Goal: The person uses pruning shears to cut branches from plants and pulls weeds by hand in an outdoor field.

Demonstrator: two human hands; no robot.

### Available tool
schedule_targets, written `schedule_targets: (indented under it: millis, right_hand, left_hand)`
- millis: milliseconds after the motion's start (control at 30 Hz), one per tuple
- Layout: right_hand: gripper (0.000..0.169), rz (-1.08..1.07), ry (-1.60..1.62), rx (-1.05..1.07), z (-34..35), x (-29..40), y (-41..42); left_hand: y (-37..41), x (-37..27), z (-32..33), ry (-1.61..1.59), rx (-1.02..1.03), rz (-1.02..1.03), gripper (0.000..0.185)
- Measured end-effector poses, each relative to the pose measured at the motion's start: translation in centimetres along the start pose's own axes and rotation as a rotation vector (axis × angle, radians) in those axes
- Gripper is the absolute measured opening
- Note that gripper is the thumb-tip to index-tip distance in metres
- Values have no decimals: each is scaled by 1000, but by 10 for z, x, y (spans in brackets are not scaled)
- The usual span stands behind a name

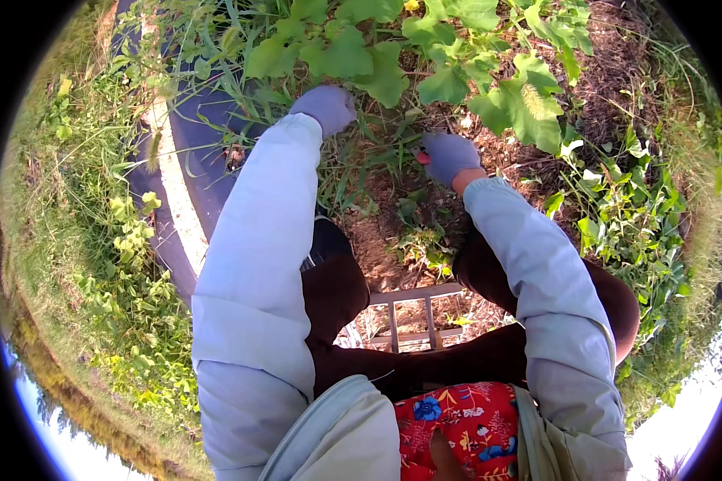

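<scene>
My left hand, in a grey-lavender glove, is curled down among long green grass blades, beside broad lobed leaves. Its fingertips are turned away, so whether it grips the grass is hidden. Lower and to the right, my right hand wears a matching glove, with its fingers bent near the soil and the grass. A small red piece shows at its thumb side; I cannot tell whether it is a tool's handle or part of the glove. Large leaves of a vine hang just above this hand.
Dark sheeting with a pale strip runs along the left. A slatted frame lies between my bent legs. Cut or wilted greenery is heaped at right, with dry brown litter beyond. Weeds grow thick on the left.
</scene>
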State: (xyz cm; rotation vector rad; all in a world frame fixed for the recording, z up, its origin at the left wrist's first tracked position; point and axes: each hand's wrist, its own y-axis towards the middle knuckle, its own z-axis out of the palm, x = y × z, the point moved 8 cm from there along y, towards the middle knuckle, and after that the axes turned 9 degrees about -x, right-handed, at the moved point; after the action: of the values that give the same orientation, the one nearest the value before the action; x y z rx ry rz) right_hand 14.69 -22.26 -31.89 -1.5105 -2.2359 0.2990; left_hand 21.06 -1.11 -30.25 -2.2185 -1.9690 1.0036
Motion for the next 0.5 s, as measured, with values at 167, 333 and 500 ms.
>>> schedule_targets:
  millis: [167,333,500]
  right_hand:
    - [41,-51,130,62,9,8,-23]
    - [52,53,118,250,37,23,-43]
    - [68,139,353,266,55,46,-53]
  left_hand:
    - [-28,4,-69,316,-57,143,22]
    - [-77,5,-30,453,-155,282,46]
    - [-92,14,16,625,-126,365,78]
